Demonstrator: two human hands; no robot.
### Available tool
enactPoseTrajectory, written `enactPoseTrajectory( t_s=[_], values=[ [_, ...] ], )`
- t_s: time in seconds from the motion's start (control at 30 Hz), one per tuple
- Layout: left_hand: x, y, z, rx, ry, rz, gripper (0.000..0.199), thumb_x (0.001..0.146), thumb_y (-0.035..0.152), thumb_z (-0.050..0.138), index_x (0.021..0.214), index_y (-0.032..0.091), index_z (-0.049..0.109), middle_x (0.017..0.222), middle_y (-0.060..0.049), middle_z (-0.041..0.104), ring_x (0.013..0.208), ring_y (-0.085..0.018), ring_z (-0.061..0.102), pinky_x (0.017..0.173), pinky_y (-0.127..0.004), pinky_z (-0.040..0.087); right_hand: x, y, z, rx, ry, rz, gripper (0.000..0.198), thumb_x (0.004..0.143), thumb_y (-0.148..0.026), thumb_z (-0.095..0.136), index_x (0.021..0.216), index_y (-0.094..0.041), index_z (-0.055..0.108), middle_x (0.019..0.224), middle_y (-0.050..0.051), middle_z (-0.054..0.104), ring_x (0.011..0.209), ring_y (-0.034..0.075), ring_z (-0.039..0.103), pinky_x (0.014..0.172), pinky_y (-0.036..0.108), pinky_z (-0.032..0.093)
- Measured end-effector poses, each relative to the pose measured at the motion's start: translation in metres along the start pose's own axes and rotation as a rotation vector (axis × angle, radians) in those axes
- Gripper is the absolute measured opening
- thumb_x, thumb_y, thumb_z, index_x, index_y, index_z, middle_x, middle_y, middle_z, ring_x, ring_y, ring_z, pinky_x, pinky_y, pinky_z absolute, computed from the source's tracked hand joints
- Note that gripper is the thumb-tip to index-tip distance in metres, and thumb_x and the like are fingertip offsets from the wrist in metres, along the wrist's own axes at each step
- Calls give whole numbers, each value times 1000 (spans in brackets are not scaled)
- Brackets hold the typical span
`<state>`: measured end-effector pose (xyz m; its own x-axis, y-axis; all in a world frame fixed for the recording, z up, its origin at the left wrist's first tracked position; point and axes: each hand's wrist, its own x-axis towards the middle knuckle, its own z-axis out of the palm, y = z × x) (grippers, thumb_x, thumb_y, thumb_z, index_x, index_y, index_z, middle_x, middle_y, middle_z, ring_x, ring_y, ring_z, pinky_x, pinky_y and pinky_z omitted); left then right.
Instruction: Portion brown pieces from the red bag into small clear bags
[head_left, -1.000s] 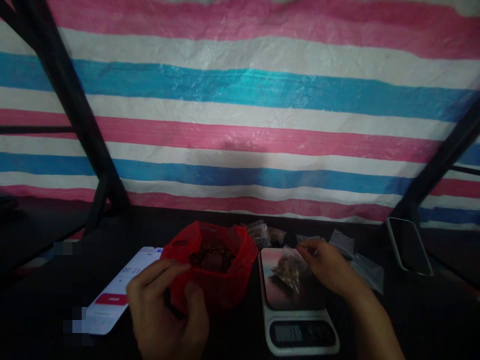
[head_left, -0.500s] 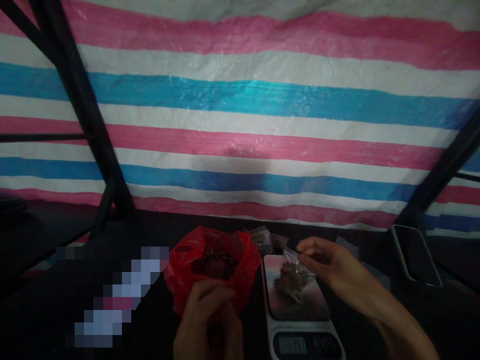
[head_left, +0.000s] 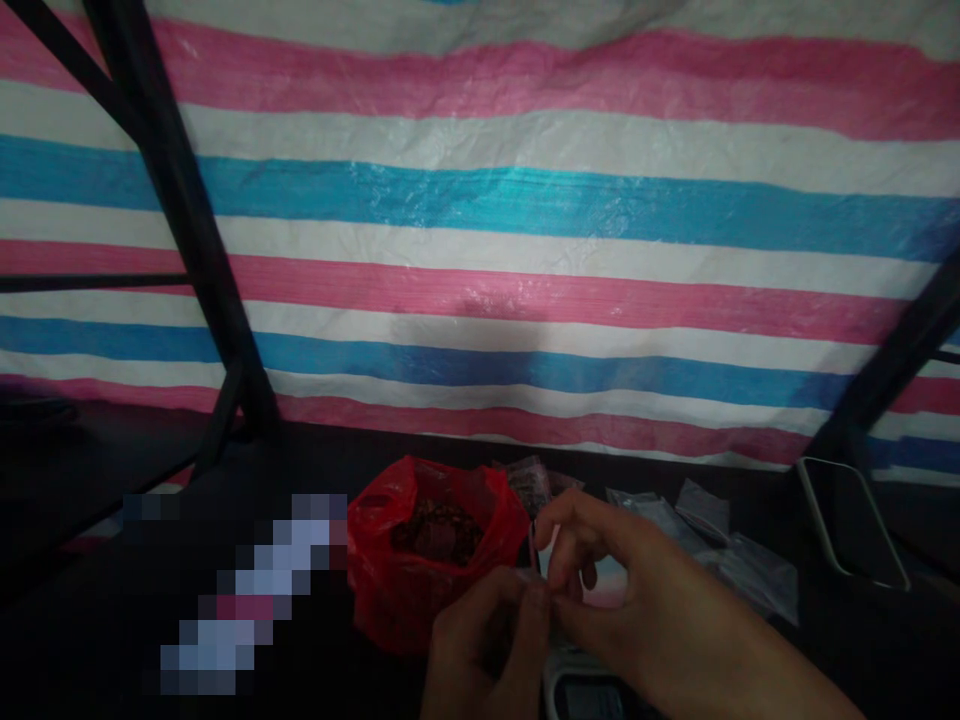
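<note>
My left hand [head_left: 487, 640] and my right hand [head_left: 611, 595] are together in front of the kitchen scale [head_left: 559, 690], fingertips pinched close to each other. A sliver of a small clear plastic bag [head_left: 531, 575] shows between the fingers; the rest of it is hidden by the hands. Much of the scale lies behind my right hand, with part of its pale plate and its display showing. Just left of the scale stands an open red plastic bag [head_left: 435, 600] holding small dark brown pieces and a reddish item.
Filled small bags [head_left: 529, 483] lie behind the red bag. Several flat clear bags [head_left: 757, 570] are on the right, near a phone [head_left: 855, 520]. Black metal legs [head_left: 225, 330] rise at both sides before a striped plastic sheet [head_left: 487, 230]. A pixelated patch covers the left.
The small bag has left the scale plate. My right hand has moved left and down to meet my left hand, which has moved right. The view has shifted slightly.
</note>
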<state>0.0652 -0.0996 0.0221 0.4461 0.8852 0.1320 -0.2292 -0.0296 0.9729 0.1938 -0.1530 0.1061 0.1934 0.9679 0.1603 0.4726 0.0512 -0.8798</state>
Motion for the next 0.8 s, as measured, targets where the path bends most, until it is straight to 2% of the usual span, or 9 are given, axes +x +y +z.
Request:
enactPoseTrajectory(
  t_s=[0.07, 0.2, 0.3, 0.43, 0.53, 0.7, 0.8],
  values=[
    [3, 3, -2, -18, -43, -37, 54, 80, 75, 72, 70, 22, 74, 63, -1, 65, 58, -15, 54, 56, -25, 44, 2, 0, 0, -1, 11, -11, 16, 76, -13, 68, 81, -28, 63, 75, -4, 69, 64, 14, 60, 58, 24, 45],
    [9, 1, -9, -71, -90, -84, 53, 77, 74, 76, 71, 21, 72, 56, 5, 48, 49, -9, 33, 45, -22, 28, 5, 0, 1, 35, 29, -22, 20, 76, -12, 70, 86, -28, 65, 71, -6, 65, 62, 12, 57, 53, 21, 38],
    [12, -1, -12, -123, -103, -119, 57, 74, 77, 77, 71, 20, 70, 56, 6, 44, 49, -8, 30, 45, -21, 26, 6, 1, 4, 41, 32, 4, 24, 75, -9, 70, 89, -29, 67, 72, -7, 67, 62, 11, 55, 53, 20, 37],
    [16, 3, -13, -159, -38, -91, 55, 70, 74, 82, 67, 20, 68, 53, 8, 39, 50, -8, 29, 46, -20, 26, 6, 5, 8, -7, 18, 26, 30, 73, -7, 67, 91, -30, 69, 78, -5, 71, 73, 15, 64, 60, 23, 44],
    [19, 11, -15, -159, -34, -38, 50, 70, 69, 85, 68, 21, 71, 55, 7, 42, 51, -8, 30, 45, -20, 25, 5, 6, 10, -4, 3, 10, 25, 77, -11, 66, 92, -31, 68, 84, -4, 73, 80, 17, 66, 65, 25, 47],
    [19, 17, -18, -126, -52, 46, 48, 76, 64, 83, 64, 20, 70, 58, 5, 49, 54, -9, 38, 48, -20, 31, 6, 6, 10, -37, -22, 44, 14, 82, -15, 65, 81, -29, 62, 82, -4, 71, 88, 18, 68, 70, 27, 49],
    [19, 16, -19, -123, -66, 62, 47, 77, 64, 82, 66, 20, 70, 61, 4, 53, 57, -10, 42, 52, -20, 36, 6, 6, 9, 2, -54, 35, 19, 83, -13, 65, 93, -30, 66, 87, -5, 70, 82, 15, 65, 73, 27, 50]
  ],
)
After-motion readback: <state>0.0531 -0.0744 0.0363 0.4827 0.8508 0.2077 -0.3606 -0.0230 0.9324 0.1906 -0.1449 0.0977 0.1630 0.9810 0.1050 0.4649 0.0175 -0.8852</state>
